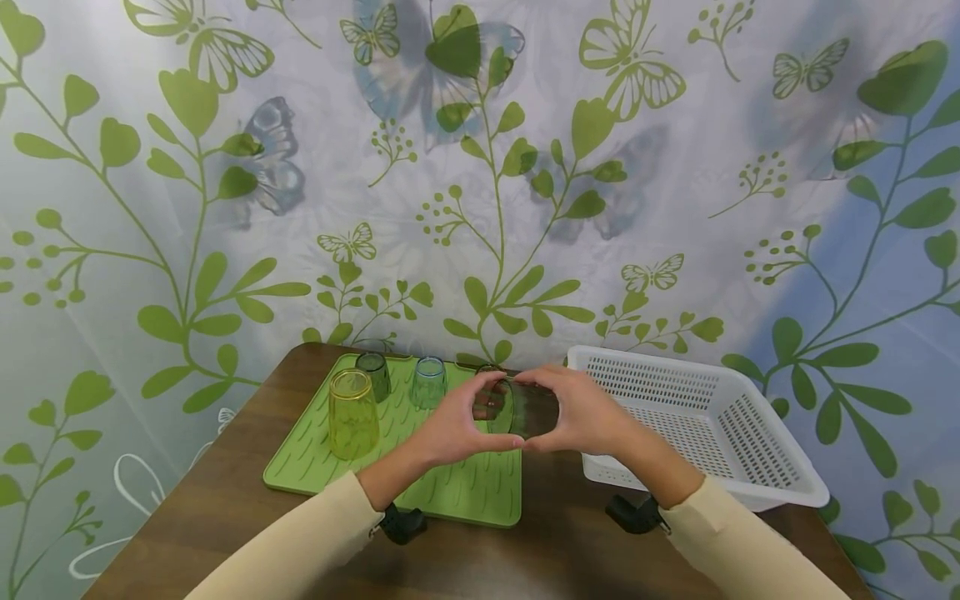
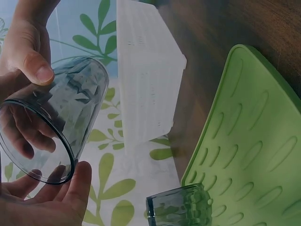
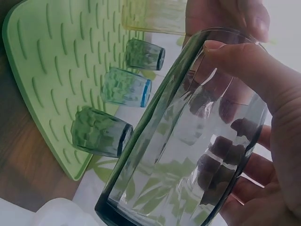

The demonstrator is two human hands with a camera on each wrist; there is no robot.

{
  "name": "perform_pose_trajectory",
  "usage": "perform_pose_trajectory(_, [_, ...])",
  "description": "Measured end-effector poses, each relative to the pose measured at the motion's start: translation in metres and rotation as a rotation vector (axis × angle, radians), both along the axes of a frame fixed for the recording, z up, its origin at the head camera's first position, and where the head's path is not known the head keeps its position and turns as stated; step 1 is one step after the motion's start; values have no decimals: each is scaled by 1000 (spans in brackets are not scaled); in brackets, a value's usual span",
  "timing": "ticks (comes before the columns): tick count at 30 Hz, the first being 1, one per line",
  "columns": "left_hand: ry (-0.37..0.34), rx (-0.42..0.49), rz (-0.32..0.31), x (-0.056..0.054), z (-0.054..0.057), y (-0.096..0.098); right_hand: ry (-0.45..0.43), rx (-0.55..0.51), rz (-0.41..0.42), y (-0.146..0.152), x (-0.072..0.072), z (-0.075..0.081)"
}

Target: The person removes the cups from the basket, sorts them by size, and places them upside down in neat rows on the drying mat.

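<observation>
A large grey-tinted glass tumbler [image 1: 538, 410] is held tilted on its side above the mat's right edge, between both hands. My left hand [image 1: 457, 425] grips it at the rim end, fingers and thumb curled around the rim [image 2: 70, 162]. My right hand [image 1: 588, 412] holds the body toward the base, its thumb along the side facing the right wrist camera [image 3: 235, 56]. Through the clear wall of the tumbler [image 3: 183, 141] several fingers show. Behind the hands, a small grey glass [image 3: 101, 132] stands on the green drying mat [image 1: 472, 500].
On the mat stand a tall yellow glass [image 1: 352, 417], a small dark glass [image 1: 375, 377] and a small blue-rimmed glass [image 1: 429, 383]. A white perforated basket [image 1: 780, 467] sits at the right of the wooden table [image 1: 555, 533]. A leaf-patterned curtain [image 1: 510, 208] hangs behind.
</observation>
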State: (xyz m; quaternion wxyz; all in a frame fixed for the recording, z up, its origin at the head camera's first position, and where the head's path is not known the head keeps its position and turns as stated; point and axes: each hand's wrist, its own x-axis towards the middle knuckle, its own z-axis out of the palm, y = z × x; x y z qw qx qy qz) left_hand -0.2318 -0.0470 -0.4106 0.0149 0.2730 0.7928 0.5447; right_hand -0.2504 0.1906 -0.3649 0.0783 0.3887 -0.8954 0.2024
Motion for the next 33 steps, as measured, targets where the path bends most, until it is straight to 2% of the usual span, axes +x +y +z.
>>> perform_pose_trajectory(5, [5, 11, 13, 0, -3, -1, 12, 6, 13, -1, 1, -2])
perform_pose_trajectory(12, [41, 38, 70, 1, -6, -4, 19, -11, 18, -4, 3, -1])
perform_pose_trajectory(20, [28, 81, 70, 4, -5, -10, 22, -25, 17, -2, 2, -2])
perform_pose_trajectory(33, [25, 168, 59, 7, -6, -27, -24, -194, -38, 23, -8, -12])
